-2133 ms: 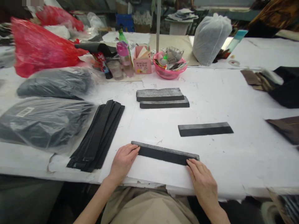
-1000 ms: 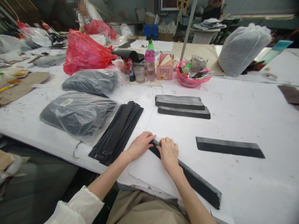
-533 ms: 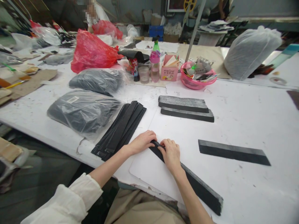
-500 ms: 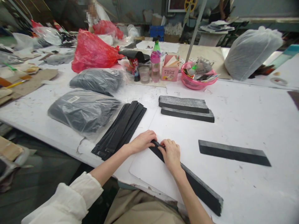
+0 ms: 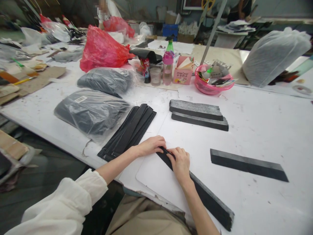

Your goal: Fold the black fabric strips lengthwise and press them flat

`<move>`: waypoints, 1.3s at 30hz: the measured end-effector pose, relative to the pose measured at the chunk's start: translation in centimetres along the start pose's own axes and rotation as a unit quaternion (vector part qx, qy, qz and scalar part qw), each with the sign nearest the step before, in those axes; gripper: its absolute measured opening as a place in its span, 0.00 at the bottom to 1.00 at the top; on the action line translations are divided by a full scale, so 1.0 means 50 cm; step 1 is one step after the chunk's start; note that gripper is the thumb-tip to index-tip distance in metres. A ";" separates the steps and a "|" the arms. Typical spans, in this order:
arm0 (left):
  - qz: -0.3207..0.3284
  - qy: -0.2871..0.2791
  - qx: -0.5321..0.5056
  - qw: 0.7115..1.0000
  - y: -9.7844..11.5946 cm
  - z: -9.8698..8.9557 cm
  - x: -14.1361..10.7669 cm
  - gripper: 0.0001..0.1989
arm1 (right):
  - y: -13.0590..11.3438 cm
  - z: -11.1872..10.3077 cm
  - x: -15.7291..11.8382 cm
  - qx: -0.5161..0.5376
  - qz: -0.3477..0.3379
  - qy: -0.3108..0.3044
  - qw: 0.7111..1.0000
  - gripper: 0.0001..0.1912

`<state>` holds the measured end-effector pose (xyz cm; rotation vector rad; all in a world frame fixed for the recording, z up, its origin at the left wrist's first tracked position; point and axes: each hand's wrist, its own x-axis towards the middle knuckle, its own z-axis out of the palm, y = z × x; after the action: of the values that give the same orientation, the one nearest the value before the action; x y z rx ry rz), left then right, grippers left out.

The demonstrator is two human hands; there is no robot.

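Note:
A long black strip stack (image 5: 212,199) lies slantwise on the white table near its front edge. My left hand (image 5: 153,145) pinches its far end, fingers closed around the tip. Right beside it, my right hand (image 5: 180,163) grips the same stack, thumb and fingers pressed together on its upper edge. Left of my hands, loose black strips (image 5: 133,129) are fanned in a pile. Two grey-topped black stacks (image 5: 195,109) rest side by side beyond my hands, and another black stack (image 5: 248,164) lies to the right.
Plastic-wrapped black bundles (image 5: 90,111) sit at the left, before a red bag (image 5: 104,49). A pink basket (image 5: 214,86), a pink box (image 5: 183,73) and a bottle (image 5: 168,68) stand farther back. A whitish bag (image 5: 276,55) is at the back right. A person is across the table.
The camera view has shifted slightly, so the background sits farther right. Both hands stay at the far end of the stack, with only small finger movement.

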<state>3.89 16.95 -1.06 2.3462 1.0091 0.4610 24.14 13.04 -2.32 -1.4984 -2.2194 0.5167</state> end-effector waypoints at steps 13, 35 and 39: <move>0.032 0.032 0.054 0.998 -0.003 0.019 -0.018 0.08 | -0.007 0.000 -0.007 -0.051 -0.026 0.010 0.998 0.05; 0.055 0.066 0.320 0.944 0.056 0.045 -0.044 0.09 | -0.015 0.001 -0.009 -0.102 -0.042 0.013 0.994 0.04; 0.045 0.076 0.316 0.945 0.051 0.040 -0.049 0.10 | -0.014 0.000 -0.009 -0.099 -0.044 0.013 0.994 0.04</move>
<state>4.67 12.98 -1.36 2.9705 1.2675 0.3969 23.74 12.37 -2.00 -1.4846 -2.3609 0.2534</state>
